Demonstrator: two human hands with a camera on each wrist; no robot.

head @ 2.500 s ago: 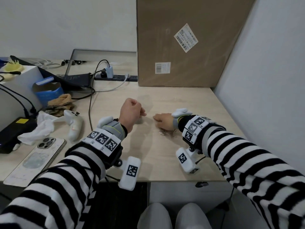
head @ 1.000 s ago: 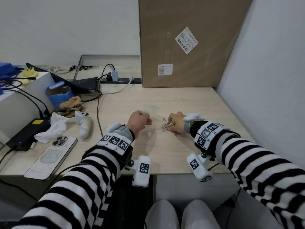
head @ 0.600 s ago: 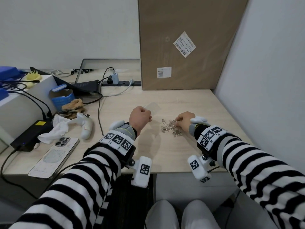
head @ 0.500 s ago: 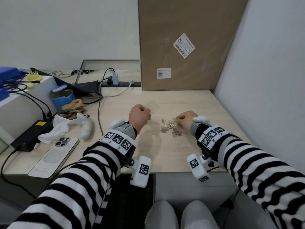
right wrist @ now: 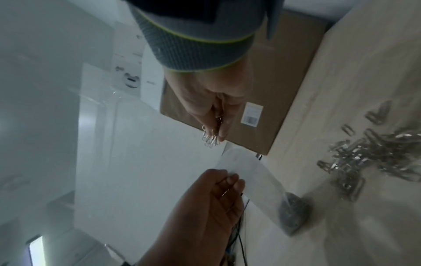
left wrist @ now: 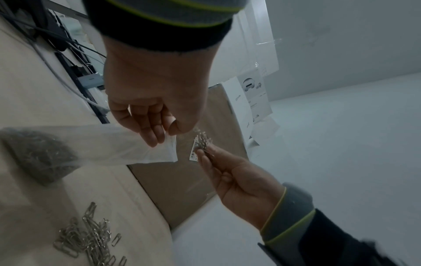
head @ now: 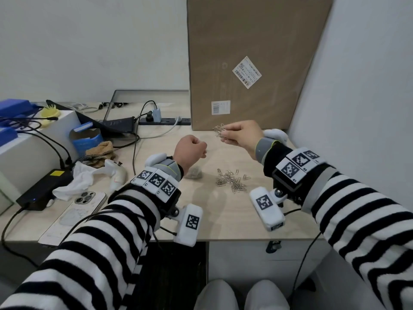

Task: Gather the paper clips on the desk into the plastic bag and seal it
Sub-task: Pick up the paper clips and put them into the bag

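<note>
My left hand (head: 191, 147) pinches the top edge of a clear plastic bag (left wrist: 109, 144), which hangs down to the desk with a dark mass of paper clips (left wrist: 38, 153) in its bottom. The bag's lower end shows under the left wrist (head: 194, 173) in the head view. My right hand (head: 241, 134) is raised above the desk and pinches a bunch of silver paper clips (head: 219, 130), just right of the bag's mouth (right wrist: 230, 158). A loose pile of paper clips (head: 231, 180) lies on the desk below the right wrist.
A tall cardboard box (head: 252, 63) stands at the back against the grey wall (head: 357, 86) on the right. To the left lie a white controller (head: 116, 173), a phone (head: 76, 209), crumpled tissue (head: 76, 182), cables and a power strip (head: 165, 120).
My right hand has lifted from the clip pile with a bunch of clips and moved up toward the bag. My left hand stays raised, holding the bag.
</note>
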